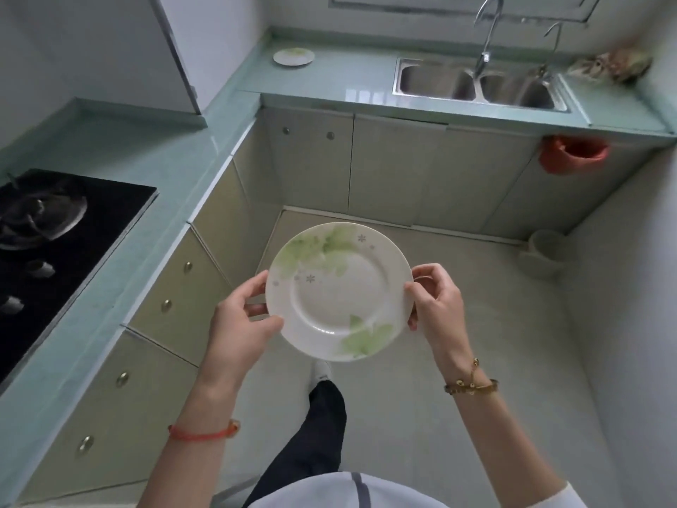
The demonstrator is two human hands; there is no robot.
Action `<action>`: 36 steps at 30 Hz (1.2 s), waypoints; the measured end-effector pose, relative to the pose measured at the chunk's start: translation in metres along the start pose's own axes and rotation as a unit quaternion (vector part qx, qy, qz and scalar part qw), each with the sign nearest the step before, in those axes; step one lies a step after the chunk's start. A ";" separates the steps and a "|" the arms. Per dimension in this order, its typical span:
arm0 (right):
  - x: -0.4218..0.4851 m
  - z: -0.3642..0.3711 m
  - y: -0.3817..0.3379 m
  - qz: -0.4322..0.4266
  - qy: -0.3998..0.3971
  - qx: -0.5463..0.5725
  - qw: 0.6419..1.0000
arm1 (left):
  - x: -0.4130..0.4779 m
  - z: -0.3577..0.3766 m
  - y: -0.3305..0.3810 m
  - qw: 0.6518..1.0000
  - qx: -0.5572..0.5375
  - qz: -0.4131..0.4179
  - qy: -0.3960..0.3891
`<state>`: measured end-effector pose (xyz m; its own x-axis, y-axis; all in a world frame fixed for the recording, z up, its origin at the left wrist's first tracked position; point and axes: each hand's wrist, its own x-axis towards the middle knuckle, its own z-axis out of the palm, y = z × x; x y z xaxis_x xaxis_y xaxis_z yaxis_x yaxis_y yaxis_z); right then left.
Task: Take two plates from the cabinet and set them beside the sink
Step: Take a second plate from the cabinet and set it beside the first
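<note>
I hold a white plate with green leaf print (pixel 339 291) level in front of me, over the floor. My left hand (pixel 243 320) grips its left rim and my right hand (pixel 436 306) grips its right rim. A second plate of the same pattern (pixel 293 56) lies on the pale green counter (pixel 329 78), far back, left of the steel double sink (pixel 480 84). The upper cabinet's door (pixel 176 49) shows at the top left.
A black gas hob (pixel 55 247) sits in the counter on my left. Base cabinets and drawers line the left and far sides. A red bag (pixel 573 155) hangs under the counter at the right, and a white bin (pixel 551 251) stands on the floor below. A cloth (pixel 611 66) lies right of the sink.
</note>
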<state>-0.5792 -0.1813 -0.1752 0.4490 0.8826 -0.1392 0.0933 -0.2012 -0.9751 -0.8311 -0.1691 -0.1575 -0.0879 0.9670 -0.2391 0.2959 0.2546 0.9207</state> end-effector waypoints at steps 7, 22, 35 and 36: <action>0.117 0.028 -0.019 0.001 0.028 0.009 1.000 | 0.128 0.028 0.042 0.999 -0.003 0.009 -0.032; 0.367 0.105 -0.075 0.025 0.058 0.025 0.998 | 0.395 0.067 0.142 0.997 0.035 0.027 -0.065; 0.643 0.149 -0.122 0.003 0.004 0.010 1.000 | 0.627 0.139 0.220 0.999 0.001 0.030 -0.014; 0.667 0.153 -0.126 0.001 -0.002 0.004 1.000 | 0.647 0.145 0.227 0.999 -0.004 0.031 -0.009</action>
<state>-0.4274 0.4977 -0.1713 0.4455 0.8838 -0.1425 0.0842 -0.1999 -0.9762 -0.6825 0.5160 -0.1482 -0.0523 0.9809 -0.1872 0.2927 0.1943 0.9362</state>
